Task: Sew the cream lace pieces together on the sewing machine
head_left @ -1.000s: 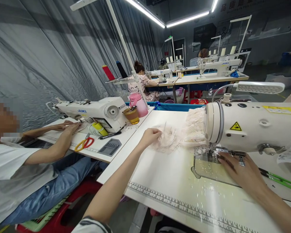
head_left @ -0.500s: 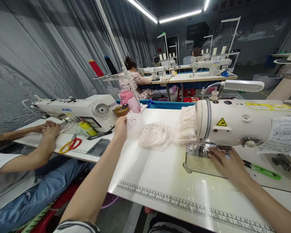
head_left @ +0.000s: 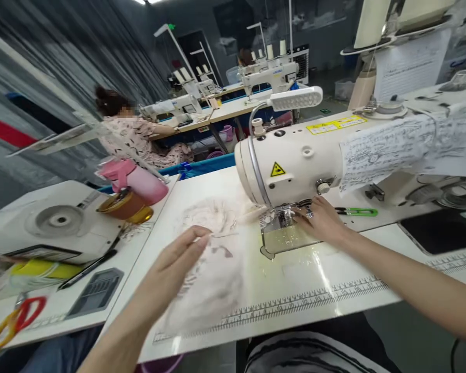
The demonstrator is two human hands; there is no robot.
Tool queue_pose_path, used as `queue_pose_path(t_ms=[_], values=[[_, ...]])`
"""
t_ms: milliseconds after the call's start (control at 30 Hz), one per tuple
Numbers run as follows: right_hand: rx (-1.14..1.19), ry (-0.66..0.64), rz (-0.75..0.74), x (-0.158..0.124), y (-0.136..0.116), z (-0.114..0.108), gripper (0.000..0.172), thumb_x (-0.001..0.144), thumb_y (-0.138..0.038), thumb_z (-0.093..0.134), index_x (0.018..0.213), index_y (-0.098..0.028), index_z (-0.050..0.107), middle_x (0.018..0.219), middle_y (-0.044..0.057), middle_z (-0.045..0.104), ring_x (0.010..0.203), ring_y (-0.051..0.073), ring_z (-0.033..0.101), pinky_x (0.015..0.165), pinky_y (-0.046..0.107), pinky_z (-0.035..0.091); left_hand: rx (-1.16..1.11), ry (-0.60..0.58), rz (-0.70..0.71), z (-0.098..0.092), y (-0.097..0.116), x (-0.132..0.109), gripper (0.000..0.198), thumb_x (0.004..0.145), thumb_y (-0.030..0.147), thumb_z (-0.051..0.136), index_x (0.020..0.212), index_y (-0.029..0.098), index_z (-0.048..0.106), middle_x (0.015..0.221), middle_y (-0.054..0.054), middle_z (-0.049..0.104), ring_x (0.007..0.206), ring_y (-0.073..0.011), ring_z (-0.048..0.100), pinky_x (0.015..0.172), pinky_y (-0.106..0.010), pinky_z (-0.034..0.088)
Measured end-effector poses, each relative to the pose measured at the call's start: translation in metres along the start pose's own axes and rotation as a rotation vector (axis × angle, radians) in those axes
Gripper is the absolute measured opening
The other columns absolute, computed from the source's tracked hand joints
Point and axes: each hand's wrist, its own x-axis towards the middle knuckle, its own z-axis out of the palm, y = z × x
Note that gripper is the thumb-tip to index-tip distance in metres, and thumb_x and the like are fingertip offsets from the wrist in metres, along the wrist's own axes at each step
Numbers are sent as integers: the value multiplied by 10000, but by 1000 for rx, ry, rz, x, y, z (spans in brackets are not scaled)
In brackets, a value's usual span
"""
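Observation:
My left hand (head_left: 184,254) is closed in a pinch on the upper edge of a pale, sheer fabric piece (head_left: 213,295), which hangs blurred over the table top and its printed ruler. Just behind it lies a ruffled, pale lace-like bundle (head_left: 202,215) with loose threads. To the right stands a white sewing machine (head_left: 291,166). My right hand (head_left: 322,225) reaches in beside its presser foot (head_left: 285,215), fingers apart and tips partly hidden by the metal parts. I see nothing held in it. A thin strip of pale fabric runs up to the foot's left side.
A green-handled thread snipper (head_left: 357,212) and a dark phone-like slab (head_left: 442,230) lie right. On the left are another machine (head_left: 58,223), red-yellow scissors (head_left: 17,321), a grey tray (head_left: 97,292), an amber cup (head_left: 126,207) and a pink bottle (head_left: 140,181). A person (head_left: 128,129) sits beyond.
My view has swung right. My left hand has come nearer and lower, bringing the pale sheer fabric over the table's front. The right hand stays by the presser foot.

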Motion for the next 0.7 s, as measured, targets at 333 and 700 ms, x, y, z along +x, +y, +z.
queue_pose_path(t_ms=[333, 700], values=[[-36, 40, -33, -2, -3, -4, 255, 864, -131, 439, 764, -148, 673, 697, 64, 588, 774, 202, 536, 779, 342, 436, 785, -22, 523, 117, -18, 39, 253, 953, 230, 382, 1058, 135, 591, 1057, -103, 653, 923, -232, 631, 751, -373, 539], [-141, 34, -197, -6, -11, -8, 307, 795, -54, 478, 1018, -179, 648, 698, 44, 625, 681, 190, 534, 677, 331, 403, 898, 8, 885, 136, -42, 36, 390, 968, 275, 389, 1306, 114, 498, 1343, -107, 508, 1217, -256, 506, 945, -390, 494]])
